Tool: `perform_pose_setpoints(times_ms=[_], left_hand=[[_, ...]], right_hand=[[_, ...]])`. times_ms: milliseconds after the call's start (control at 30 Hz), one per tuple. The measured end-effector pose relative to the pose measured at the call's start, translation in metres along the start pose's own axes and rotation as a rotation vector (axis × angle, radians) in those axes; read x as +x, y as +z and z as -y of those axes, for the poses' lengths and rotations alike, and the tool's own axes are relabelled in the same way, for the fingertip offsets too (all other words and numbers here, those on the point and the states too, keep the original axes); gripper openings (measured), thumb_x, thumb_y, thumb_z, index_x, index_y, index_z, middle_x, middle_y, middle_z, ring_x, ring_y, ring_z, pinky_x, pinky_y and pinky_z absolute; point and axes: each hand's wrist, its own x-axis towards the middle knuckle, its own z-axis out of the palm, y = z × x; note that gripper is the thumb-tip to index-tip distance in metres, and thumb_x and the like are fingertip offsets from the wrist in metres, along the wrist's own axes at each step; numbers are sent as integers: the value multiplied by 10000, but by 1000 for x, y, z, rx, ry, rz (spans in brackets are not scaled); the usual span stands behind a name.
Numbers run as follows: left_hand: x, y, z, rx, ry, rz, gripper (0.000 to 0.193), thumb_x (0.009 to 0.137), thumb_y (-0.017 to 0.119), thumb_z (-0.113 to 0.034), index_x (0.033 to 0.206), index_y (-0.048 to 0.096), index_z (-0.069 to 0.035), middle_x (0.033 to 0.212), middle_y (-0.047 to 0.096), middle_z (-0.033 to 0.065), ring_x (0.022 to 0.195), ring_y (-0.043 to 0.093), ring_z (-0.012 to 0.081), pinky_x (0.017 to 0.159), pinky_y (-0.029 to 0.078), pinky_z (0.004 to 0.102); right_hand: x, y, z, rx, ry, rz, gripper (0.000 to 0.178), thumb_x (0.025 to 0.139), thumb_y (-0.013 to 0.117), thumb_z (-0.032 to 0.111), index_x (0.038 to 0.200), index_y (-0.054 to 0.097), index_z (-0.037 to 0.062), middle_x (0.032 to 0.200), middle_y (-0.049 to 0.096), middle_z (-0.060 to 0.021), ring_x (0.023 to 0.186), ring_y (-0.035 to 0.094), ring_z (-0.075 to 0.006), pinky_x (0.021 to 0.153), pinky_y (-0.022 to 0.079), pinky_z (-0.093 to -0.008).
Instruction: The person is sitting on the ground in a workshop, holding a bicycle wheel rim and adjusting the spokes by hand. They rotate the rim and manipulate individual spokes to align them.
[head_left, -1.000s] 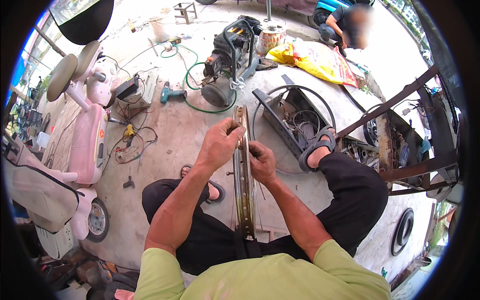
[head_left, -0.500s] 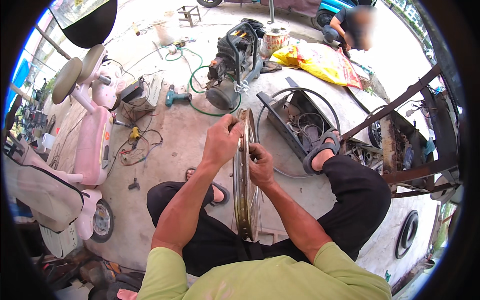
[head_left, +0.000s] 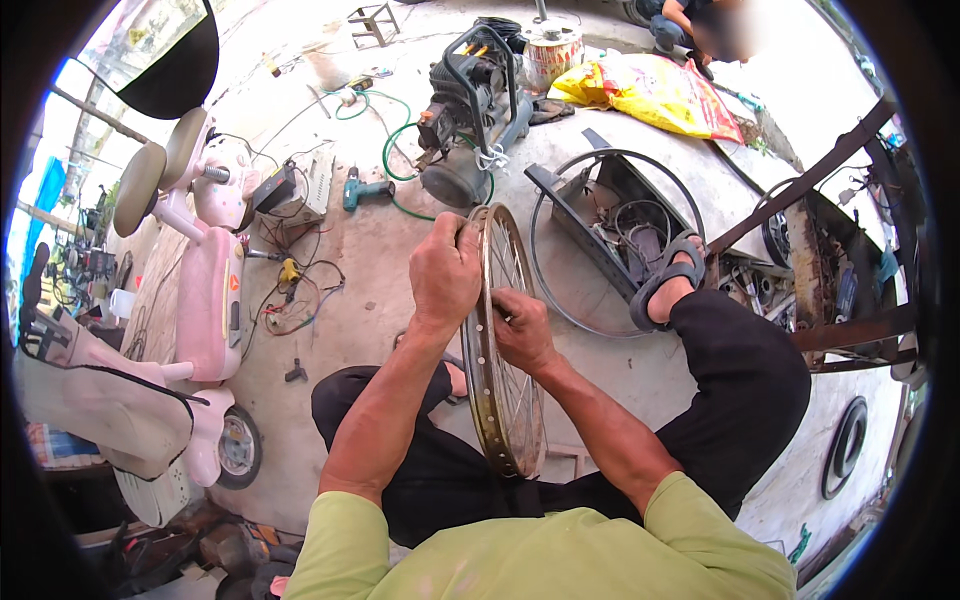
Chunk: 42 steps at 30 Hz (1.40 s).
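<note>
Between the black-trousered legs [head_left: 735,375] stands a spoked wheel rim [head_left: 487,385], its upper left edge partly hidden by the left hand [head_left: 447,268], clamped on it; the right hand [head_left: 524,328] curls at its right side, its exact grip impossible to tell.

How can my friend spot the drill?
Find the big pink scooter on the left, then the dark machine near the top middle. Just left of that machine, the drill lies on the floor. It's blue-green and pistol-shaped, unlike the thin green hose beside it.
</note>
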Motion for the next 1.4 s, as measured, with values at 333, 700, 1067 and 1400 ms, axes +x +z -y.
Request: perform_pose_setpoints(times_ms=[333,700,1067,1400], left_hand=[[4,1,-3,-82,-14,-3,176,961,618,-174,886,610,-15,741,645,190,679,632,395,612,478,446],[3,0,-4,-61,-3,18,150,950,601,-161,897,590,-21,792,635,227,746,620,446,638,469,491],[4,3,-5,-38,13,5,163,945,612,-185,917,616,-25,796,654,226,748,651,423,651,489,484],[3,3,-6,-135,-20,40,137,939,618,-132,927,626,5,763,652,208,684,658,355,625,494,413]], right_hand=[[0,7,-1,415,244,-30,146,901,674,18,1046,666,1,844,656,-30,732,614,-80,646,507,-253],[-7,16,-15,444,196,-61,127,910,643,-8,1033,664,19,863,626,-16,756,584,-72,659,478,-242],[4,-2,-2,260,138,11,113,896,661,14,1007,681,18,825,622,-16,713,553,-66,602,446,-232],[-8,8,-4,435,234,-98,105,915,686,8,1018,681,26,895,634,21,751,568,-34,639,465,-213]])
